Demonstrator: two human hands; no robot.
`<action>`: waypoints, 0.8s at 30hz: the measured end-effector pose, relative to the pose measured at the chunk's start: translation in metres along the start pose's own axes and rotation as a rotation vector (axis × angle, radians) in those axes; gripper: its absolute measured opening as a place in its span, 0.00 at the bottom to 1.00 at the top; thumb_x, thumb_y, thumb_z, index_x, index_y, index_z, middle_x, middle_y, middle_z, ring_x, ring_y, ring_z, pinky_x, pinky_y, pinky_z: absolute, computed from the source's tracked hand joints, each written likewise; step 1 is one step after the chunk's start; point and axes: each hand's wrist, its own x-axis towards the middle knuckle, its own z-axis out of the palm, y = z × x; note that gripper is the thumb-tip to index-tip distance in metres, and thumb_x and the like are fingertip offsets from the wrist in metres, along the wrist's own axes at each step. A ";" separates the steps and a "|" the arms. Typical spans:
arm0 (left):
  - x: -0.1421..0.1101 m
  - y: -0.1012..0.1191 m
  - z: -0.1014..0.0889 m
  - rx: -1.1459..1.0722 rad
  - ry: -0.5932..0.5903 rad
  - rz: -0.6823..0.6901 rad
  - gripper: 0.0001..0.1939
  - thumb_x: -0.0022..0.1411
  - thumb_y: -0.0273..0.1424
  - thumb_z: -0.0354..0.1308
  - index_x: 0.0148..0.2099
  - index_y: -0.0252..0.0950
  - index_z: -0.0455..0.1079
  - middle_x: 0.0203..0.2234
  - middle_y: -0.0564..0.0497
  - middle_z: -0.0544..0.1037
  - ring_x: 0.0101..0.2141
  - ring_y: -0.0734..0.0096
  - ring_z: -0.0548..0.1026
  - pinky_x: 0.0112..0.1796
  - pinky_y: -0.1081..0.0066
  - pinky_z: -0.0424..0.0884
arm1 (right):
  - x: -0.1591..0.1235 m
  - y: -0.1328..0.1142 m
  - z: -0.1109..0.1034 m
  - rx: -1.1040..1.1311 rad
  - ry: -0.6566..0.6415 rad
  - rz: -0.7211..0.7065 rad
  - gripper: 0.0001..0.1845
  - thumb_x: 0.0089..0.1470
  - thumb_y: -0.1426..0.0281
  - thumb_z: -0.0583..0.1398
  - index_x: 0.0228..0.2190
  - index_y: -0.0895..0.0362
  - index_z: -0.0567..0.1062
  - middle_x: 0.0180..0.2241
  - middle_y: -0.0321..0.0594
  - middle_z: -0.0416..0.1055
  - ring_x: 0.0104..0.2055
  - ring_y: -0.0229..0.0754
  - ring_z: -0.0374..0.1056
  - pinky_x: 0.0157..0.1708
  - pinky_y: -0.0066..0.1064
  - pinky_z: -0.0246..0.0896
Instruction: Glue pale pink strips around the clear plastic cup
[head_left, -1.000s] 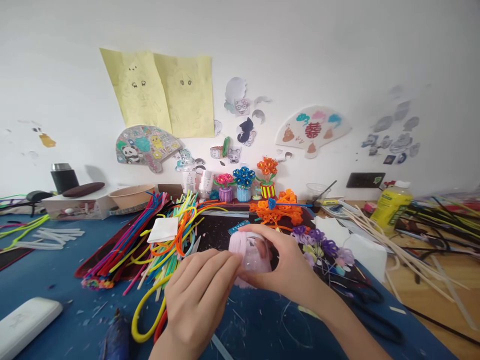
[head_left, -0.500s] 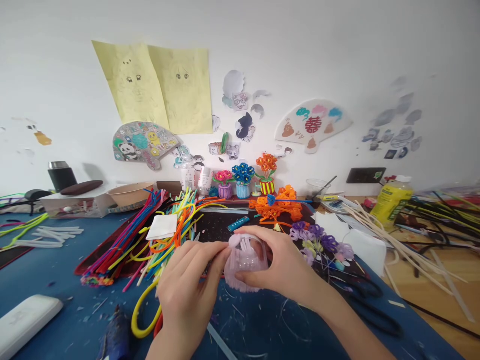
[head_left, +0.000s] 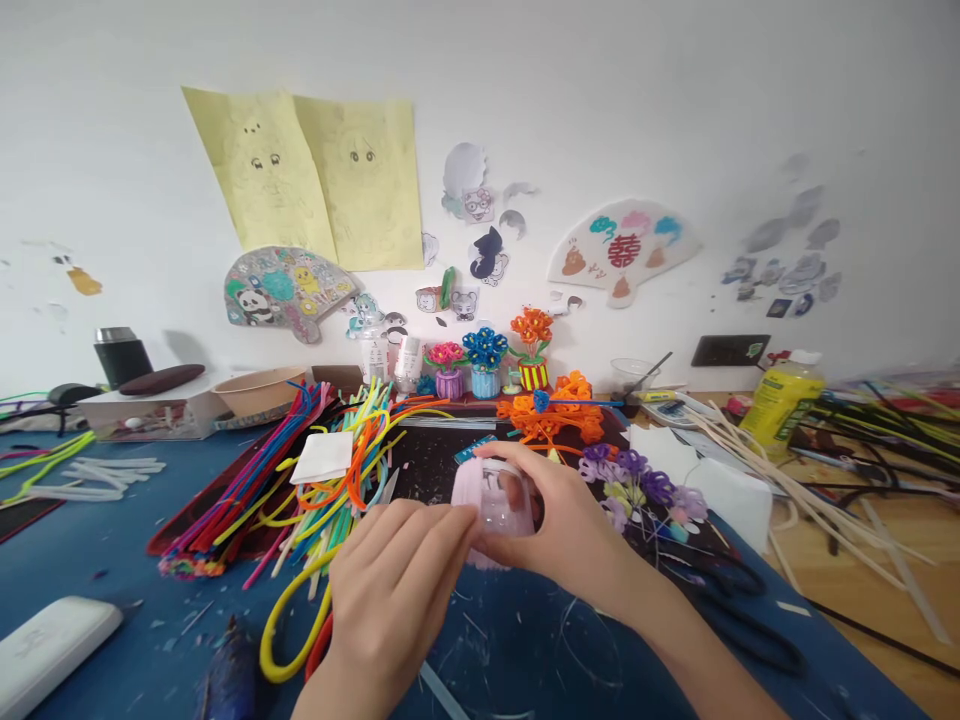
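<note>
A small clear plastic cup (head_left: 501,512) is tilted above the blue table, its left side covered by pale pink pipe cleaner (head_left: 466,484). My right hand (head_left: 571,522) grips the cup from the right, thumb below and fingers over the top. With its fingers pressed together, my left hand (head_left: 401,575) pinches the pale pink pipe cleaner at the cup's near left side. The exact pinch point is hidden behind the left fingers. Just behind the cup lies a small teal packet (head_left: 475,449), partly covered.
Bundled coloured pipe cleaners (head_left: 352,470) lie left, with a white pad (head_left: 322,457) on top. Purple flowers (head_left: 646,482) and orange flowers (head_left: 555,412) lie right of the cup. Potted flowers (head_left: 486,365) stand at the wall. A white case (head_left: 56,650) sits front left; a yellow bottle (head_left: 782,402) stands right.
The cup turned so its clear side faced me, then tilted back with the pink side toward the left. My left hand drew back, rose, then returned low against the cup. The right hand kept its grip.
</note>
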 end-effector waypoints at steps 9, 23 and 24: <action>-0.001 0.001 -0.004 0.120 -0.008 0.190 0.10 0.63 0.18 0.53 0.43 0.31 0.74 0.26 0.49 0.80 0.26 0.72 0.74 0.30 0.70 0.67 | -0.001 0.003 -0.002 0.066 0.063 -0.065 0.31 0.39 0.73 0.71 0.47 0.50 0.71 0.45 0.37 0.74 0.44 0.45 0.70 0.40 0.31 0.66; -0.011 0.012 -0.021 0.174 -0.054 0.191 0.14 0.67 0.19 0.47 0.48 0.25 0.73 0.35 0.46 0.81 0.34 0.69 0.75 0.38 0.68 0.65 | -0.003 0.005 0.001 0.140 0.073 -0.161 0.32 0.42 0.73 0.71 0.49 0.44 0.70 0.46 0.32 0.71 0.44 0.42 0.68 0.39 0.29 0.64; -0.011 0.013 -0.020 0.187 -0.064 0.202 0.14 0.67 0.19 0.46 0.47 0.25 0.73 0.35 0.46 0.81 0.33 0.69 0.75 0.38 0.68 0.65 | -0.003 0.005 0.001 0.138 0.074 -0.161 0.33 0.42 0.73 0.71 0.49 0.44 0.70 0.46 0.32 0.71 0.42 0.42 0.68 0.39 0.29 0.64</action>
